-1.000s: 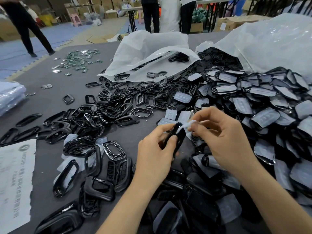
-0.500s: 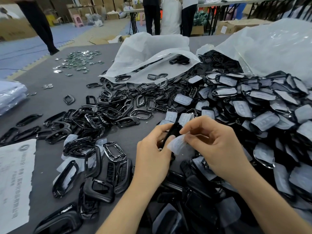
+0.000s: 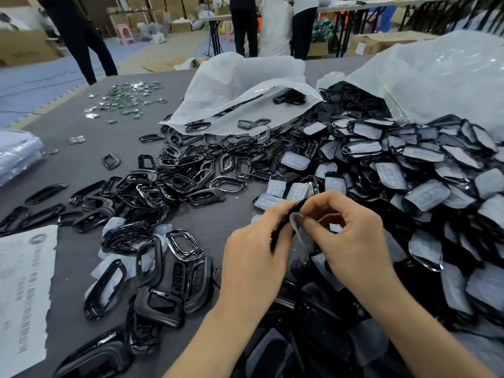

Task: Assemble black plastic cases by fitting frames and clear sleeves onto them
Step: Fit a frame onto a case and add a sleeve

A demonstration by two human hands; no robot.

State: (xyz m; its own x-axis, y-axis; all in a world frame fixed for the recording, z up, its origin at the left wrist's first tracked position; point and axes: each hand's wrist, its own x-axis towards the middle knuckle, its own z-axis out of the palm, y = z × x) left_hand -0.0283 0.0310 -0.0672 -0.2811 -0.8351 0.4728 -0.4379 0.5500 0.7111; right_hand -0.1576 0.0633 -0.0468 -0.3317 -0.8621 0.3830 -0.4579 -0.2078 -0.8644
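Observation:
My left hand (image 3: 255, 252) grips a black plastic case (image 3: 286, 225) held edge-on above the table, fingers curled round it. My right hand (image 3: 351, 236) pinches a clear sleeve (image 3: 296, 221) against the case's right side. The case is mostly hidden by my fingers. A heap of loose black frames (image 3: 174, 181) lies to the left on the grey table (image 3: 81, 159). A big pile of black cases with clear sleeves (image 3: 409, 173) fills the right side.
Two white plastic bags (image 3: 245, 85) lie open at the back, spilling parts. A printed paper sheet (image 3: 24, 290) sits at the left front edge. Small shiny metal pieces (image 3: 128, 98) are scattered far left. People stand beyond the table's far edge.
The clear sleeve has moved from the case's top down to its right side, and my right hand's fingers have closed in nearer to my left hand.

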